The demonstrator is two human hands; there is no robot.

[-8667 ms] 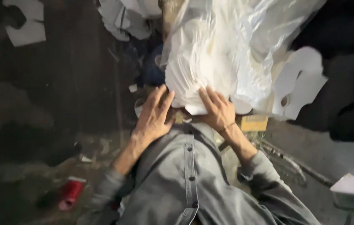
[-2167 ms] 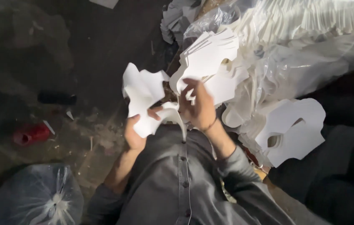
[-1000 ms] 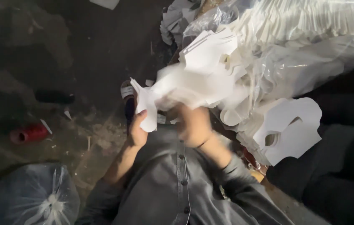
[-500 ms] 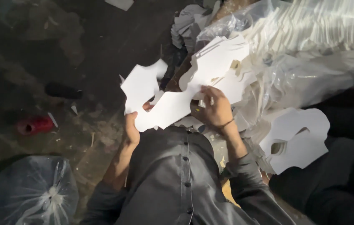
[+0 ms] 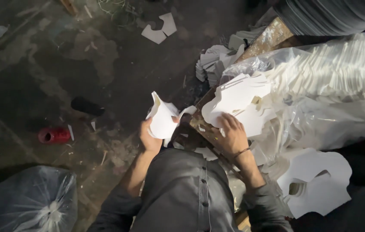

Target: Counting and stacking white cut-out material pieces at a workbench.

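Left hand (image 5: 149,136): gripping a white die-cut sheet (image 5: 162,120) by its lower edge, fingers closed around it; the sheet is thin, matte and stiff-looking, with lobed, curving edges, and is bending slightly as it stands up above the hand.
Right hand (image 5: 233,134): lying flat, fingers spread, pressing on a stack of white cut-outs (image 5: 238,101) just ahead of it; not gripping anything.
Stack: same flat white material, wavy contours, several layers fanning out under the fingertips and resting on a worn brown board (image 5: 204,129) between the two hands.
Plastic bag (image 5: 333,81): clear, crinkled and glossy, beyond the right hand, packed with ribbed rows of white pieces.
Loose cut-out (image 5: 320,182): large white piece with holes, lying to the right of the right forearm.
Floor (image 5: 41,77): dark, stained concrete left of the left hand, carrying a red spool (image 5: 53,135) and white scraps (image 5: 160,29).
Tied bag (image 5: 28,202): grey translucent plastic, knotted, lower left of the left arm.
Change: half a second ago both hands were sharing one long sheet; now the right hand has let go and is resting on the stack, while the left hand is holding a sheet alone.
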